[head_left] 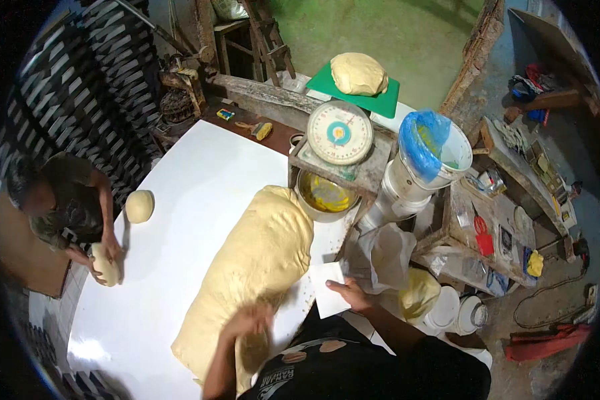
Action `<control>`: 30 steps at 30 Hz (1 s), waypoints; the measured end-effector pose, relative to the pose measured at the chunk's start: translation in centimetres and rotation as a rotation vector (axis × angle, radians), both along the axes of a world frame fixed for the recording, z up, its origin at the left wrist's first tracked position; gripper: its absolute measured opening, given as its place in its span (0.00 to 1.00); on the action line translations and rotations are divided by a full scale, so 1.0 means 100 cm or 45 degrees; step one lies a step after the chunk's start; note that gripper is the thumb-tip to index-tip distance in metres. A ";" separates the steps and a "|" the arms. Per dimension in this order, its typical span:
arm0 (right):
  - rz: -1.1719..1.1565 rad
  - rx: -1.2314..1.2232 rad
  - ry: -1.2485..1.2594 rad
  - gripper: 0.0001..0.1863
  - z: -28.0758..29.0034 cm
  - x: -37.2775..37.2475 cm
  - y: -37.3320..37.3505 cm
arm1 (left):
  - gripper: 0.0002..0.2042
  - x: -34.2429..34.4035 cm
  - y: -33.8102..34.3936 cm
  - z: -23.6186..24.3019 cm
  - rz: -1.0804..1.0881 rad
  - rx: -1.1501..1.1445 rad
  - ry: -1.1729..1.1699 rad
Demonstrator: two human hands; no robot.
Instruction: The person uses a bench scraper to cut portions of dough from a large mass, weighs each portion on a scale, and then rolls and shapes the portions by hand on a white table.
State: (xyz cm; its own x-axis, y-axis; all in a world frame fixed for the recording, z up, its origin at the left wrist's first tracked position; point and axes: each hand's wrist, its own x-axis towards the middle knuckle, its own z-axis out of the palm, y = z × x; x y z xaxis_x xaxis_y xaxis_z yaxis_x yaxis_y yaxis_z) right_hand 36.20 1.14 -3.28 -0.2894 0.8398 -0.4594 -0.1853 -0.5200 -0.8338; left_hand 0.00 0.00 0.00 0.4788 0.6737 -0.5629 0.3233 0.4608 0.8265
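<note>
My right hand (349, 293) grips a white rectangular flat piece (328, 279), like a plastic scraper, thumb across its face, at the table's right edge. My left hand (247, 320) is motion-blurred over the lower part of a long, bulky mass of pale yellow dough (247, 243) on the white table (173, 173); its fingers are too smeared to read, and whether it touches the dough I cannot tell. Just beyond the dough sit a steel bowl with yellow residue (327, 197) and, on a stand above it, a round dial scale (340, 133).
At the left, another person (60, 193) handles a dough piece (105, 267) beside a round ball (139, 205). A dough lump (359, 73) rests on a green board (320, 83) behind the scale. A brush (260, 130), white buckets (447, 163) and cluttered shelves (460, 227) surround the table.
</note>
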 end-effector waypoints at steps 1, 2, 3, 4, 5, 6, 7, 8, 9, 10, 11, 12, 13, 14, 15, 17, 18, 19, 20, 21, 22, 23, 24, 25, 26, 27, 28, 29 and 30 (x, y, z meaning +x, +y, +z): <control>0.048 0.001 -0.043 0.19 0.003 -0.016 -0.002 | 0.17 -0.007 -0.066 -0.023 0.123 -0.086 -0.053; 0.118 0.053 -0.051 0.19 -0.014 -0.029 -0.004 | 0.16 -0.013 -0.132 -0.047 0.255 -0.165 -0.113; 0.156 0.041 -0.356 0.19 -0.020 0.005 -0.041 | 0.15 -0.014 -0.186 -0.088 0.334 -0.299 -0.184; 0.196 0.084 -0.328 0.20 -0.027 -0.019 -0.058 | 0.15 -0.028 -0.228 -0.098 0.448 -0.364 -0.166; 0.260 0.130 -0.263 0.20 -0.037 -0.058 -0.072 | 0.15 -0.042 -0.262 -0.100 0.571 -0.380 -0.094; 0.262 0.124 -0.221 0.20 -0.047 -0.092 -0.085 | 0.15 -0.058 -0.291 -0.100 0.643 -0.374 0.055; 0.387 0.130 -0.359 0.22 -0.046 -0.110 -0.094 | 0.15 -0.070 -0.313 -0.102 0.682 -0.336 0.207; 0.477 0.154 -0.466 0.24 -0.043 -0.126 -0.105 | 0.15 -0.084 -0.337 -0.101 0.707 -0.294 0.402; 0.581 0.187 -0.566 0.26 -0.030 -0.147 -0.113 | 0.16 -0.096 -0.360 -0.098 0.735 -0.248 0.617; 0.651 0.248 -0.538 0.26 -0.014 -0.163 -0.121 | 0.16 -0.103 -0.375 -0.097 0.786 -0.182 0.785; 0.717 0.303 -0.514 0.27 -0.003 -0.177 -0.130 | 0.17 -0.102 -0.385 -0.098 0.836 -0.107 0.916; 0.748 0.363 -0.574 0.27 -0.019 -0.186 -0.139 | 0.17 -0.097 -0.385 -0.106 0.931 0.032 0.933; 0.779 0.421 -0.636 0.27 -0.034 -0.192 -0.146 | 0.18 -0.086 -0.378 -0.117 1.047 0.224 0.886; 0.830 0.475 -0.611 0.27 -0.033 -0.207 -0.151 | 0.19 -0.074 -0.370 -0.131 1.245 0.434 0.788; 0.859 0.474 -0.608 0.27 -0.020 -0.221 -0.156 | 0.20 -0.063 -0.361 -0.145 1.403 0.660 0.682; 1.012 0.492 -0.512 0.27 0.007 -0.244 -0.161 | 0.19 -0.066 -0.360 -0.152 1.470 0.601 0.683; 1.029 0.663 -0.407 0.28 -0.009 -0.262 -0.171 | 0.18 -0.070 -0.370 -0.153 1.545 0.541 0.706; 1.057 0.675 -0.493 0.30 -0.022 -0.277 -0.171 | 0.18 -0.081 -0.376 -0.155 1.615 0.429 0.555; 1.128 0.649 -0.556 0.32 -0.032 -0.295 -0.181 | 0.18 -0.086 -0.401 -0.154 1.707 0.270 0.429; 1.014 0.908 -0.702 0.33 -0.034 -0.302 -0.191 | 0.16 -0.084 -0.410 -0.143 1.901 0.022 0.108; 1.026 0.945 -0.714 0.30 -0.033 -0.297 -0.185 | 0.14 -0.087 -0.422 -0.165 1.758 0.092 0.329; 1.034 0.911 -0.647 0.28 -0.013 -0.291 -0.187 | 0.12 -0.087 -0.436 -0.182 1.592 0.074 0.626; 1.037 0.881 -0.572 0.25 -0.003 -0.296 -0.194 | 0.10 -0.085 -0.431 -0.155 1.770 0.165 0.411; 1.099 0.905 -0.505 0.23 0.002 -0.314 -0.206 | 0.08 -0.085 -0.431 -0.138 2.031 0.035 0.066; 1.185 0.939 -0.482 0.21 0.001 -0.333 -0.220 | 0.08 -0.088 -0.441 -0.135 2.108 0.028 0.037; 1.294 0.868 -0.425 0.21 -0.004 -0.343 -0.254 | 0.08 -0.084 -0.461 -0.123 2.109 -0.079 -0.074; 1.450 0.996 -0.579 0.20 -0.013 -0.358 -0.273 | 0.08 -0.082 -0.469 -0.129 2.131 -0.082 -0.110; 1.577 1.145 -0.748 0.20 -0.025 -0.372 -0.289 | 0.08 -0.080 -0.477 -0.136 2.201 -0.083 -0.114; 1.644 1.239 -0.695 0.18 -0.040 -0.380 -0.305 | 0.08 -0.077 -0.481 -0.140 2.200 -0.055 -0.098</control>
State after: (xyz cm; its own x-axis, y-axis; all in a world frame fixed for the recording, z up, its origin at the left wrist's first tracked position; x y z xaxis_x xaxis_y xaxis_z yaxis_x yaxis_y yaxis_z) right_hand -1.80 -29.35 -7.31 -0.9506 0.2129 -0.2261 0.3101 0.6095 -0.7297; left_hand -7.72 -48.12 -14.04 -0.6981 0.3823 -0.6054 -0.5653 0.2248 0.7937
